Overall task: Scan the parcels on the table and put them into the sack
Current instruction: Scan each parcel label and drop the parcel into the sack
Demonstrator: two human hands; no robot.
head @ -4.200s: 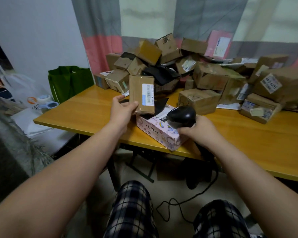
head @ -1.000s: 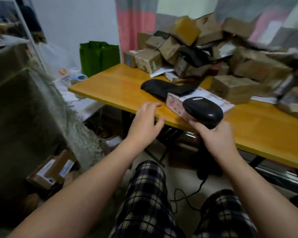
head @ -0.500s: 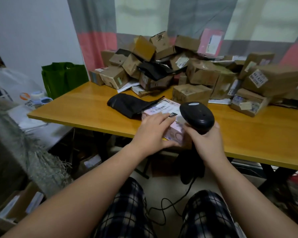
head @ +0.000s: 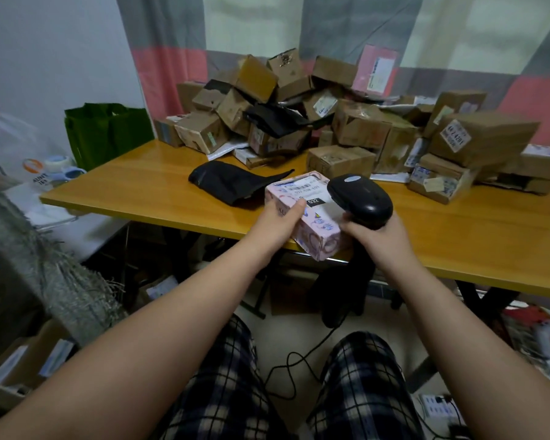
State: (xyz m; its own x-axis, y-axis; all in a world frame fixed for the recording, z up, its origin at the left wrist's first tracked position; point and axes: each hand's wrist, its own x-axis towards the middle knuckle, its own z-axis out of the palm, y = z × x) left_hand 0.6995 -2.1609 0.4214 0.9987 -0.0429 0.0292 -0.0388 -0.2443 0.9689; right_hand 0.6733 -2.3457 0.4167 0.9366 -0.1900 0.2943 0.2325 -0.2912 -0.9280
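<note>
**Pink parcel lined up under the scanner at the counter's near edge**

The step in hand looks like the scan itself. The left hand (head: pixel 280 222) has its grip clamped on the near-left side of the pink parcel (head: pixel 311 230), thumb over the top face. The parcel sits tilted at the near edge of the counter (head: pixel 489 236), roughly midway along it, with its near corner jutting out past the edge. Whether its far end rests on the wood cannot be told.

The right hand (head: pixel 378 236) has its grip closed round the handle of the black scanner (head: pixel 359 198). The scanner's head hangs just beside the parcel's right side and points toward the far edge. The shipping label (head: pixel 302 188) lies face up on the parcel's far end.

The head does not appear to be aimed at the barcode yet. The next move probably calls for tipping the scanner down and left onto the label, or turning the parcel toward it.

After that the parcel has to travel left, off the counter's left end, to the grey woven sack (head: pixel 29 249) standing on the floor there.

A black mailer (head: pixel 232 182) lies just left of the parcel. The heap of parcels (head: pixel 356 128) along the far edge suggests most of the task is ahead.
</note>
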